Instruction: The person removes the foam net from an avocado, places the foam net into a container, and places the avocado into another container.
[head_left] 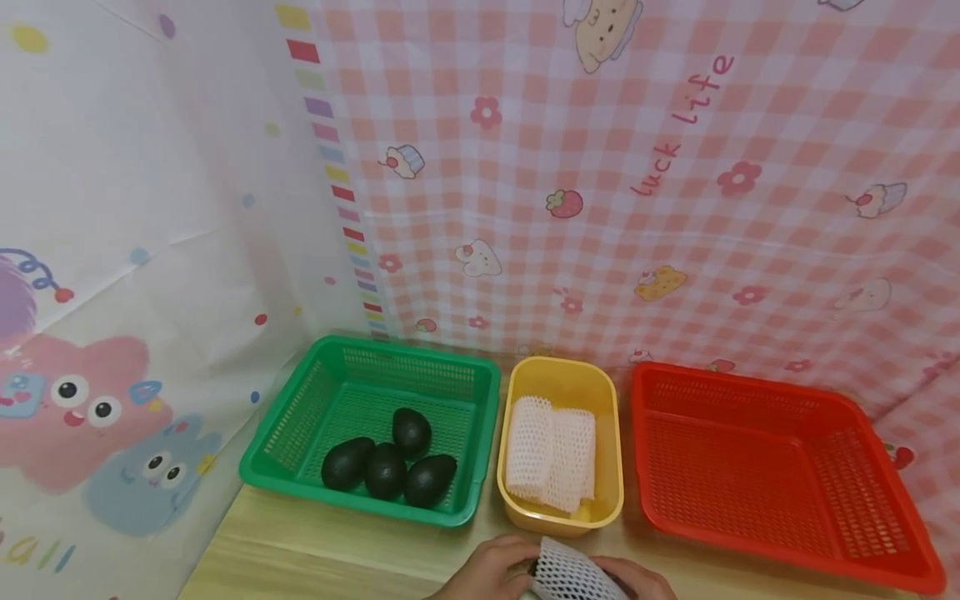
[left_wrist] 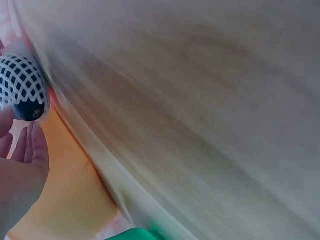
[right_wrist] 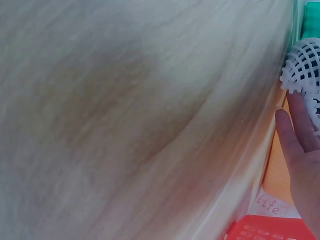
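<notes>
At the bottom edge of the head view, both hands hold a dark avocado point(left_wrist: 30, 111) inside a white foam net sleeve point(head_left: 573, 573). My left hand point(head_left: 491, 571) grips the avocado's uncovered end, its thumb and fingers near the tip. On the other side, my right hand point(head_left: 637, 577) holds the sleeve, with a finger at the net's edge in the right wrist view. The lower parts of both hands fall outside the head view. Several dark avocados point(head_left: 386, 472) lie in a green basket point(head_left: 480, 492) at the left.
A yellow bin point(head_left: 561, 521) stands in the middle with folded white foam nets point(head_left: 551, 454) inside. To its right is a red basket point(head_left: 750, 475). All stand on a wooden table point(head_left: 322, 546) before a pink checked cloth point(head_left: 525, 167).
</notes>
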